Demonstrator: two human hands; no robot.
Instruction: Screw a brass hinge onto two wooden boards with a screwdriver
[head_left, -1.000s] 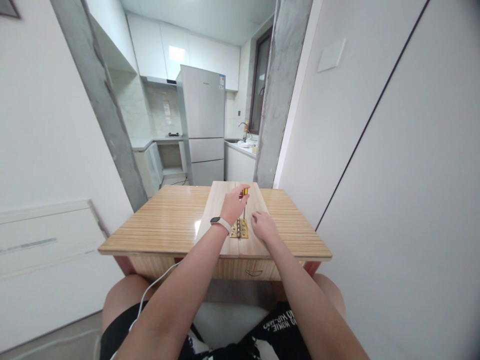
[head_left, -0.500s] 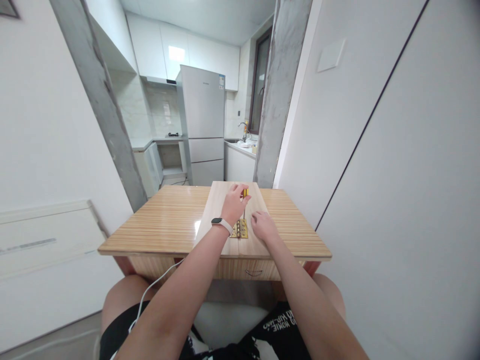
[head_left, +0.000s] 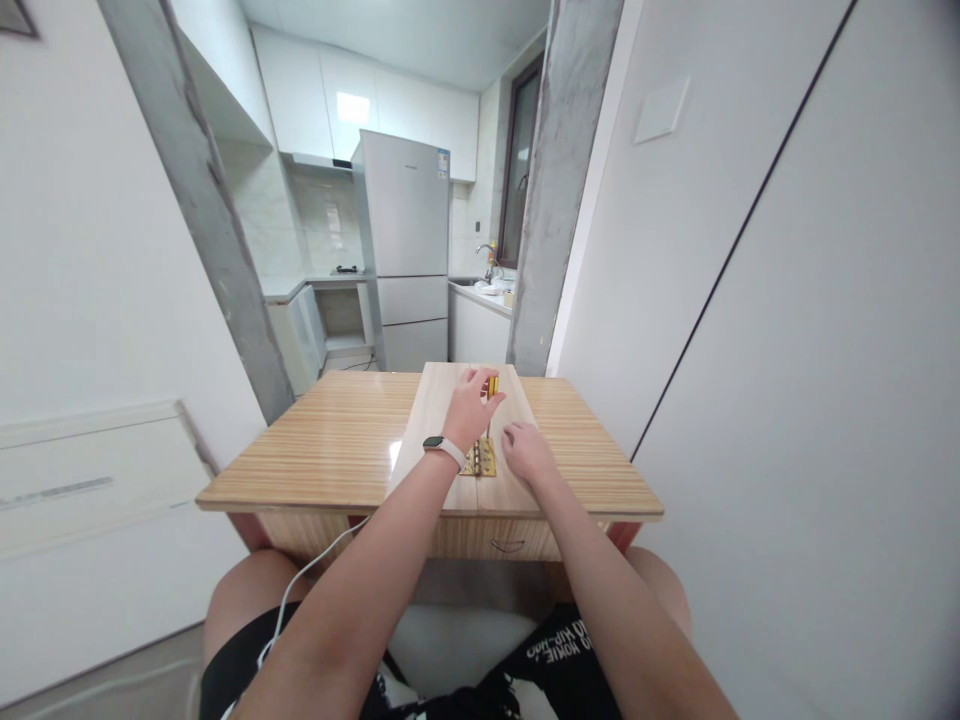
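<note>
My left hand (head_left: pixel 472 405) grips the yellow-and-black handle of a screwdriver (head_left: pixel 493 385), which stands upright with its shaft pointing down. Below it, a brass-coloured hinge (head_left: pixel 486 458) lies opened flat across the seam between two pale wooden boards (head_left: pixel 429 425); my left hand and wrist cover part of it. The tip of the shaft meets the hinge's upper right area, though the screw there is too small to make out. My right hand (head_left: pixel 529 452) rests on the right board beside the hinge, its fingers curled in. What those fingers hold, if anything, is hidden.
The boards lie on a striped wooden table (head_left: pixel 345 430) with a drawer handle (head_left: pixel 508 546) at its front. A white cable (head_left: pixel 300 577) runs from the table edge over my left leg. Behind the table stand a grey fridge (head_left: pixel 411 210) and a sink counter (head_left: pixel 484 290).
My left hand has turned slightly around the screwdriver handle, with the thumb and fingers a little shifted to the right. My right hand and the boards have stayed in place.
</note>
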